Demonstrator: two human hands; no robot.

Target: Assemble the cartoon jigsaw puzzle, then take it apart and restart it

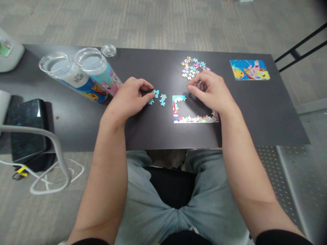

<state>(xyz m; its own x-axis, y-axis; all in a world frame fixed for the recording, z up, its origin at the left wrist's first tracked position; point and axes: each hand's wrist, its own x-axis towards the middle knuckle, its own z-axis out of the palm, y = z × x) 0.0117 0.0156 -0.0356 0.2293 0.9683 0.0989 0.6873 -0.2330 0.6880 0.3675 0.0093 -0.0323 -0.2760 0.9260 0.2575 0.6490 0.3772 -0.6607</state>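
Observation:
My left hand (133, 98) is at the middle of the dark table, thumb and forefinger bent toward each other at a blue puzzle piece (156, 92). Another blue piece (151, 101) lies under the thumb, and linked pieces (162, 99) lie just right of it. Above the partly joined puzzle frame (196, 119), my right hand (211, 89) has thumb and forefinger pinched together. Whatever is between those fingertips, if anything, is too small to make out. The frame has a left side, a bottom edge and a short top-left stretch; my right hand and wrist hide part of its right side.
A pile of loose puzzle pieces (190, 68) lies behind my right hand. The picture card (250, 70) is at the far right. Two clear-topped cans (76, 80) (102, 69) lean at left near a round lid (108, 50). A black box (28, 129) and white cable (60, 160) are at the left edge.

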